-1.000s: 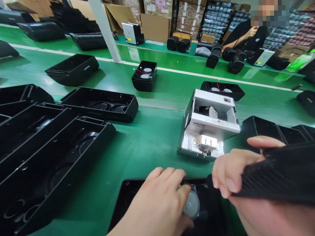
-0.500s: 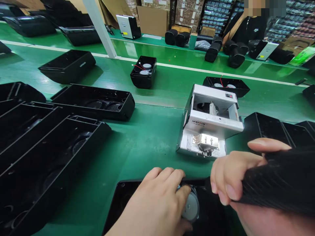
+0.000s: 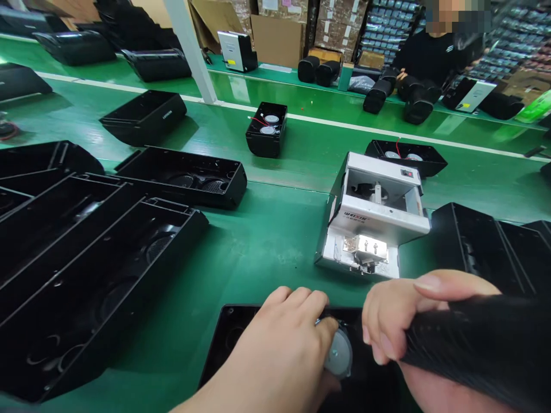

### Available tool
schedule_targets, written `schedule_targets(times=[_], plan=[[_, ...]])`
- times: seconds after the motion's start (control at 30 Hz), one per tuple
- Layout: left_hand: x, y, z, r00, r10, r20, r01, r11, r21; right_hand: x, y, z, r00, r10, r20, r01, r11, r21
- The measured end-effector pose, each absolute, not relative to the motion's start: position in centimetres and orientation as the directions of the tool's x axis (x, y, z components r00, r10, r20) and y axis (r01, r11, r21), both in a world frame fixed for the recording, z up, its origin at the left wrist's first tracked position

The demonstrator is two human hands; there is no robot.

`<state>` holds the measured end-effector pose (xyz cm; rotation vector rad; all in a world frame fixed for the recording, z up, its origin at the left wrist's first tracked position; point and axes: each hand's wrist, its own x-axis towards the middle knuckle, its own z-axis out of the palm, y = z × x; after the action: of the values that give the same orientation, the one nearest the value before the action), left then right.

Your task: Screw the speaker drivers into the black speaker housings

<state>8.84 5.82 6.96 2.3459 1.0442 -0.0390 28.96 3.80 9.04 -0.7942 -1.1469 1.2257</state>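
Observation:
A black speaker box (image 3: 226, 327) lies open at the front of the bench, partly hidden by my hands. Inside it sits a round speaker driver (image 3: 340, 353) with a grey back. My left hand (image 3: 293, 338) reaches into the box, its bent fingers closed around the driver's left side. My right hand (image 3: 396, 321) is wrapped around a thick black electric screwdriver (image 3: 477, 338), tilted and held at the box's right side. The tip of the screwdriver is hidden by my fingers. A silver screw feeder (image 3: 374, 218) marked WEIXIN stands just beyond the box.
Several open black speaker boxes (image 3: 116, 292) crowd the left side; more boxes (image 3: 486, 246) stand at the right. Past the feeder, a box with wired drivers (image 3: 267, 129) sits on the green line (image 3: 301, 166). A white post (image 3: 191, 51) rises there. A person (image 3: 434, 57) works opposite.
The view has shifted slightly, so the bench things appear farther right. My right hand and the screwdriver have moved a little closer to my left hand. The person opposite has lowered an arm.

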Motion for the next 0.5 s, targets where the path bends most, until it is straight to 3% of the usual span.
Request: schedule_targets(times=[0.1,0.33,0.5], plan=[[8.9,5.6,6.9,0.698,0.69,-0.191,0.677,-0.548,0.491,29.0,3.7,9.0,-0.141,0.953,0.267,-0.308,0.214,-0.927],[8.7,5.3,7.4,0.682,0.717,-0.144,0.676,-0.542,0.499,27.8,4.3,7.4,-0.022,0.866,0.5,-0.21,0.485,-0.849],[8.8,5.4,8.0,0.673,0.725,-0.148,0.688,-0.539,0.486,26.5,5.1,6.8,0.03,0.842,0.539,-0.222,0.531,-0.818]])
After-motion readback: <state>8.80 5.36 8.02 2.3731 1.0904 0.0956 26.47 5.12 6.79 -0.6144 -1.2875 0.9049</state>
